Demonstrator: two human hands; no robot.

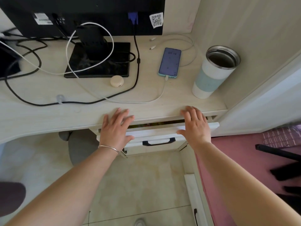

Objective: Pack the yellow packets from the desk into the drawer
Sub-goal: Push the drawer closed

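Pale wood bench (146, 95) carries phone (170, 62), tumbler (215, 70) far right, loose cables (137, 51). Drawer (154, 134) under near edge open only slit; I see coloured bits inside, cannot tell if packets. Left hand (114, 128) and right hand (195, 126) both flat, fingers straight, on drawer front's top edge either side of handle (158, 141), gripping nothing.

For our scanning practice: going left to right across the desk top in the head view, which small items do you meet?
In order: cable clip → earbud case → phone → tumbler.
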